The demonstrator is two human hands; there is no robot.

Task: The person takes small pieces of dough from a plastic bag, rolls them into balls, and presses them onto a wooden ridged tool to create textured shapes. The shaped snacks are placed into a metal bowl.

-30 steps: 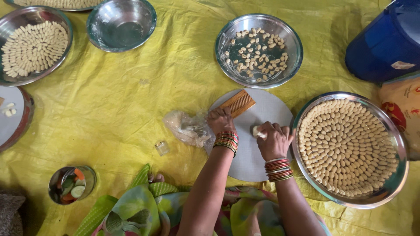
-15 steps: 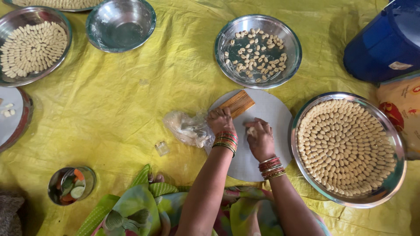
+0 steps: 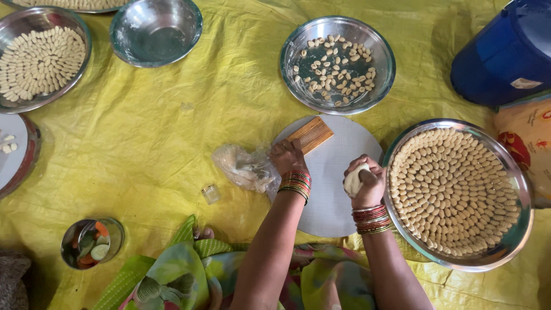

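Right hand [image 3: 367, 182] is closed on a pale soft dough lump [image 3: 353, 180], held over the round grey board [image 3: 333, 201]. Left hand [image 3: 287, 158], fingers curled, rests at the board's edge betw. ribbed wooden comb [image 3: 310, 134] & clear plastic dough bag [image 3: 244, 167]. Dough looks light, pliable, prob. tacky: cup it loosely in the palm, pinch w/ fingertips.

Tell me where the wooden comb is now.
In the head view, the wooden comb lies on the round white board, at its upper left edge, just above the left hand.

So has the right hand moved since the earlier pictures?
Yes. The right hand, holding a pale dough lump, shifted from mid-board toward the large round steel tray of shaped pieces.
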